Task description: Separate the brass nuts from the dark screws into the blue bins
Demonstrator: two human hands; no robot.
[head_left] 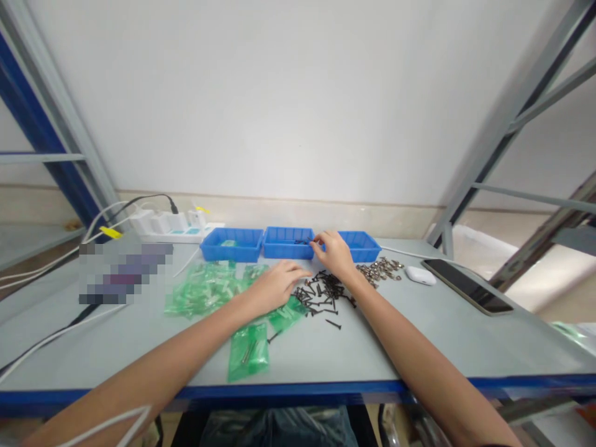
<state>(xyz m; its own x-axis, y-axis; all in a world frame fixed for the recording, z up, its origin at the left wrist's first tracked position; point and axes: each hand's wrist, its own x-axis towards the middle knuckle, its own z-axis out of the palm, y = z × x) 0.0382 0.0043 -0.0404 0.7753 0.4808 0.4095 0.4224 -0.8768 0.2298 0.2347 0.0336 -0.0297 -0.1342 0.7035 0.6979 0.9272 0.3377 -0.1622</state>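
Observation:
My left hand [279, 284] reaches over the green plastic bags with its fingers stretched out, fingertips beside a pile of dark screws [321, 292]. My right hand [334, 253] is at the right end of the middle blue bin [287, 251], its thumb and fingers pinched together at the rim. Whatever lies in that pinch is too small to make out. A few dark screws [302, 242] show inside this bin. Nearer the table edge lie a green bag [249, 354] with screws in it and a loose screw [333, 324].
A left blue bin [231, 253] and a right blue bin [365, 254] flank the middle one. Many green bags [200, 292] are heaped at left. Small metal pieces [379, 270], a white earbud case [420, 275] and a phone [468, 287] lie at right. A power strip [181, 236] stands back left.

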